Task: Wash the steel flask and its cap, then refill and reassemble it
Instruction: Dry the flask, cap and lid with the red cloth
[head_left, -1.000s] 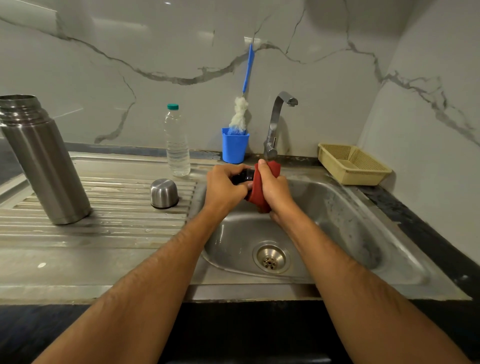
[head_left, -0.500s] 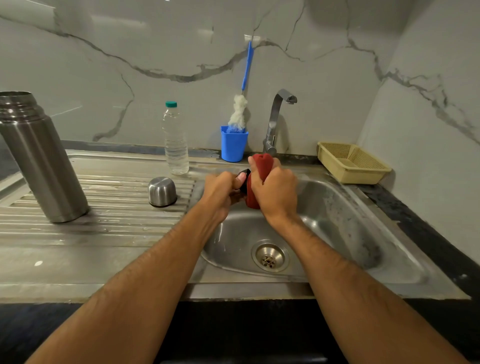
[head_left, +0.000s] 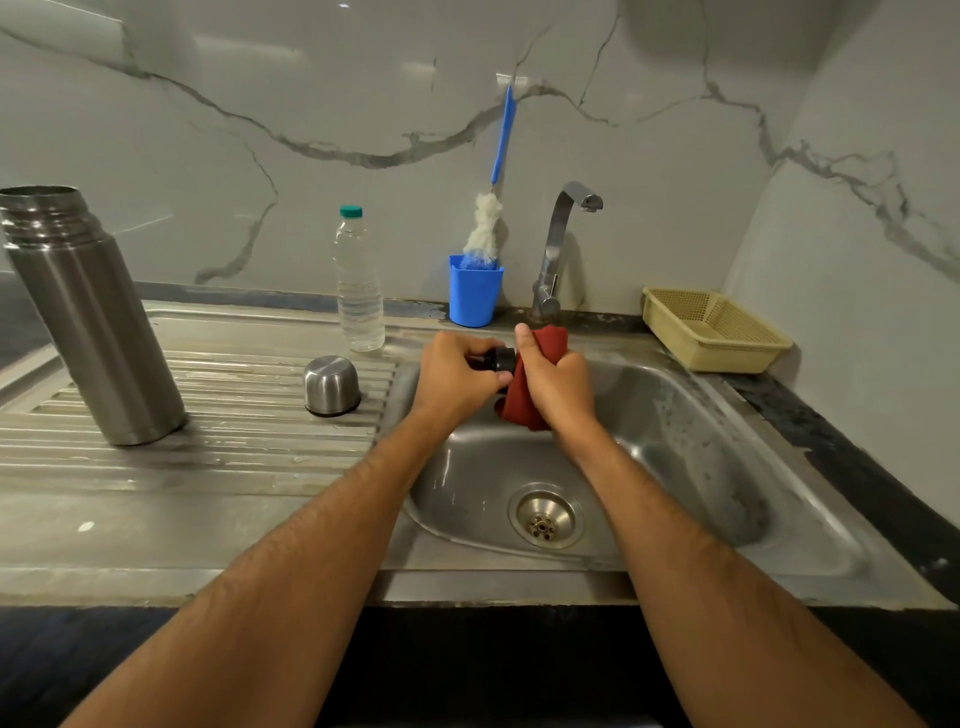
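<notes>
Head view: over the stainless steel sink basin (head_left: 675, 467), both forearms reach forward as the left hand (head_left: 460, 374) curls its fingers round a small black stopper cap (head_left: 500, 358), while the right hand (head_left: 556, 382), thumb raised, clutches a bunched dark red cloth (head_left: 540, 343) pressed against that cap. Left of the basin, on the ribbed drainboard, stand the open tall steel flask (head_left: 91, 322) and, nearer the basin, the upturned domed steel cup lid (head_left: 331, 385).

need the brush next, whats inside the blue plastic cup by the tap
A blue-handled bottle brush with white bristles stands in the blue plastic cup, handle leaning on the wall. The cup's wall hides the brush tip and the bottom.
</notes>
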